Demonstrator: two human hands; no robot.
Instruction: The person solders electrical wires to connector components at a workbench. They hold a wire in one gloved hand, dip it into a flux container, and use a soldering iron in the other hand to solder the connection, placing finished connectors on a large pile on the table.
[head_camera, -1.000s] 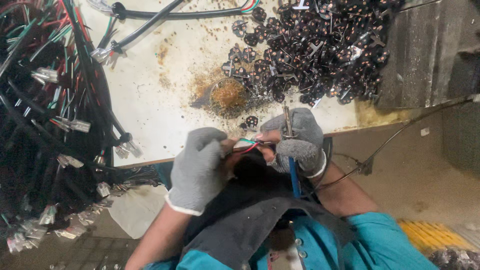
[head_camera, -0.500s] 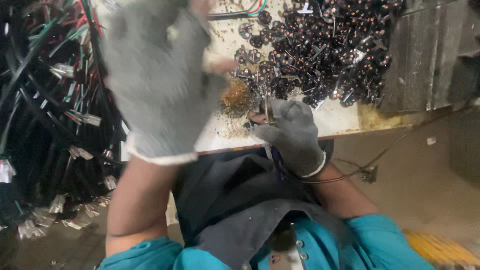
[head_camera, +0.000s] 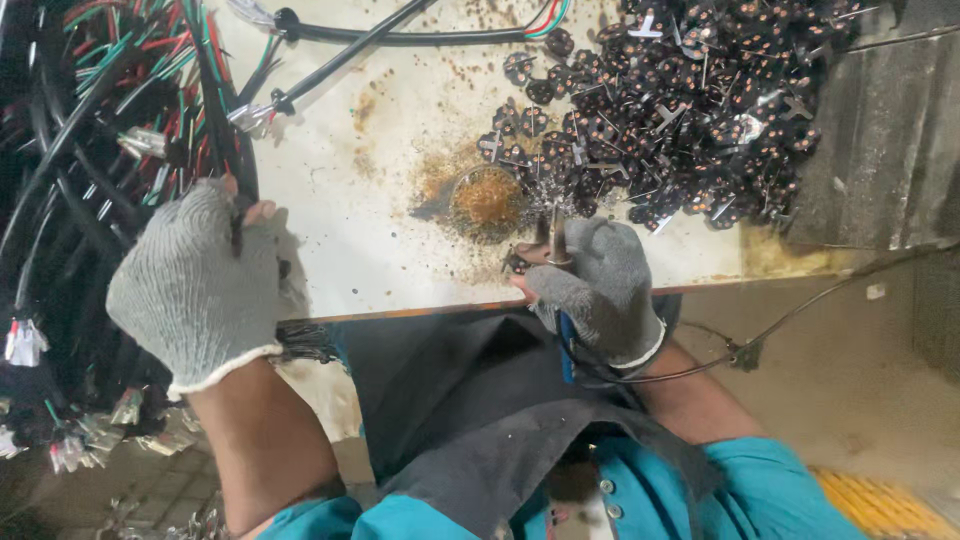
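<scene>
This is looking like a small electrical assembly workshop. A stained, rust-spotted white workbench (head_camera: 370, 190) is carrying a heap of small black round parts (head_camera: 700, 100) at its far right corner, bundles of coloured wire harnesses (head_camera: 90, 160) are hanging off its left edge, and a bare concrete floor (head_camera: 860, 380) is showing below.

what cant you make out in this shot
Head view, the only one:
- Left hand fingertips: buried in the wire bundle, so what they grip is unclear.
- Soldering iron: mostly hidden inside the right hand; only the tip and blue handle end show.
- Pile of small black parts: too small to tell apart, cut off by the top edge.
</scene>
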